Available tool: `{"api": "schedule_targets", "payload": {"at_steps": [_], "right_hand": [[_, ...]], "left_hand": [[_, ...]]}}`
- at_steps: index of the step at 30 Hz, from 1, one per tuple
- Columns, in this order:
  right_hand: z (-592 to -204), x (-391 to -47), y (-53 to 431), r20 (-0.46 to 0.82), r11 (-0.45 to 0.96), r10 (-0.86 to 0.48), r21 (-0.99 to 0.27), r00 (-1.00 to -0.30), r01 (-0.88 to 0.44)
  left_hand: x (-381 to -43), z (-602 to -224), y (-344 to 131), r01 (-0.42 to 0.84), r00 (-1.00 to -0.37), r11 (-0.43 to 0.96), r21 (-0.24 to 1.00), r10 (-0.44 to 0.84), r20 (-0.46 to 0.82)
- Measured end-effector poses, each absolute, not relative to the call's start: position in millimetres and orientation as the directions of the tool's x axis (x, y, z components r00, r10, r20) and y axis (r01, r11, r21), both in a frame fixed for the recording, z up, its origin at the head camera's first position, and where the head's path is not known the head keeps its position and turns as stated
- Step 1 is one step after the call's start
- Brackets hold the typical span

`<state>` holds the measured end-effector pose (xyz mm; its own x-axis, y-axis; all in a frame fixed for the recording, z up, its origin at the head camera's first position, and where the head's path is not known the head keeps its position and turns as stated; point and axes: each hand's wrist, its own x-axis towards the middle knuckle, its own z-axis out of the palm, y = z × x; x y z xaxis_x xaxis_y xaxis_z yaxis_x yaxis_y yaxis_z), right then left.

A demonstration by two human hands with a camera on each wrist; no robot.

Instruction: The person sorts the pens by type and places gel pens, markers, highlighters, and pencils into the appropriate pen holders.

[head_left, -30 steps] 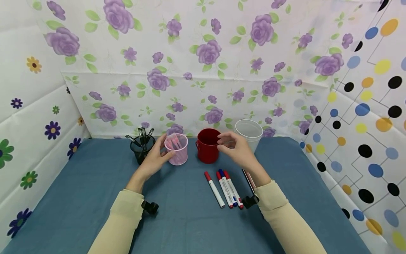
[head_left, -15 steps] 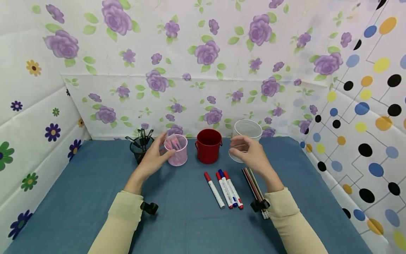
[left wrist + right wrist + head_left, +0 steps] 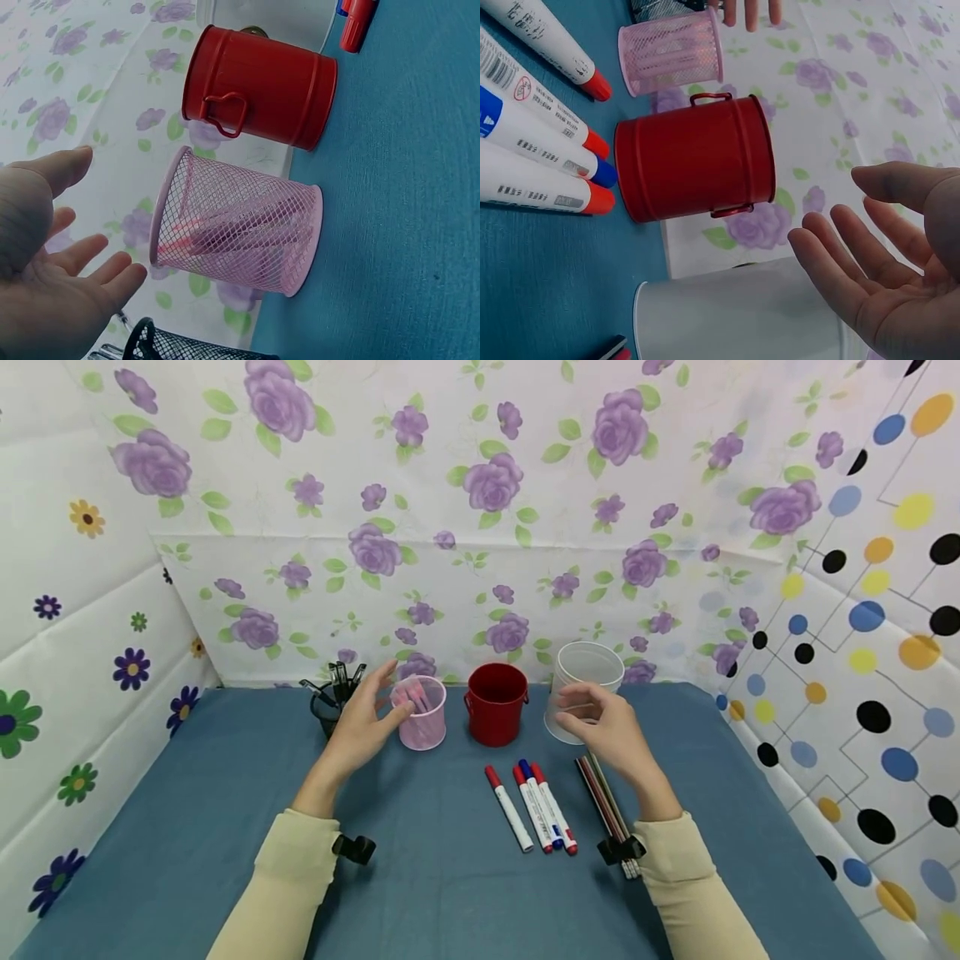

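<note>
My left hand [image 3: 360, 722] is beside the pink mesh cup [image 3: 422, 731], its fingers spread. In the left wrist view that hand [image 3: 52, 262] stands apart from the cup's rim [image 3: 166, 206] and holds nothing. Pink-tipped items [image 3: 414, 695] stand inside this cup. My right hand [image 3: 611, 727] hovers in front of the whitish see-through cup [image 3: 588, 664], with relaxed fingers and nothing in them. From the right wrist, the hand [image 3: 892, 270] appears near that cup [image 3: 735, 319]; whether they touch I cannot tell. Between the hands a red metal bucket [image 3: 497, 710] sits upright.
A black mesh cup [image 3: 326, 710] with several black-handled items stands behind my left hand. Several markers [image 3: 540, 806] with red and blue caps lie on the blue cloth [image 3: 435, 893]. A bundle of thin pencils [image 3: 603, 793] lies by my right wrist. Patterned cloth walls [image 3: 450, 485] surround the table.
My right hand has moved right, from beside the red bucket to in front of the whitish cup. My left hand has drawn slightly away from the pink mesh cup, fingers wider. The containers stayed put.
</note>
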<state>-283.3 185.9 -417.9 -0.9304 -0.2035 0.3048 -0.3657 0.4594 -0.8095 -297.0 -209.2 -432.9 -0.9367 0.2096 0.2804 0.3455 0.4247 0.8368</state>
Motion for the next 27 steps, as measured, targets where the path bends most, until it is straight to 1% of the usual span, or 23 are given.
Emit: {"api": "schedule_targets", "payload": {"at_steps": [7, 15, 22, 27], "right_hand": [[-420, -285, 190, 0.301, 0.478, -0.206, -0.799, -0.931, -0.364], [-419, -284, 192, 0.282, 0.475, -0.220, -0.805, -0.934, -0.355], [-416, -283, 194, 0.270, 0.494, -0.224, -0.796, -0.936, -0.348], [-415, -282, 196, 0.268, 0.503, -0.230, -0.791, -0.936, -0.350]], "left_hand": [[-295, -427, -205, 0.388, -0.921, 0.412, 0.824, 0.188, 0.340], [-290, -422, -200, 0.402, -0.915, 0.417, 0.815, 0.184, 0.358], [-290, -425, -189, 0.428, -0.902, 0.371, 0.824, 0.237, 0.362], [-288, -427, -180, 0.424, -0.900, 0.334, 0.842, 0.262, 0.349]]}}
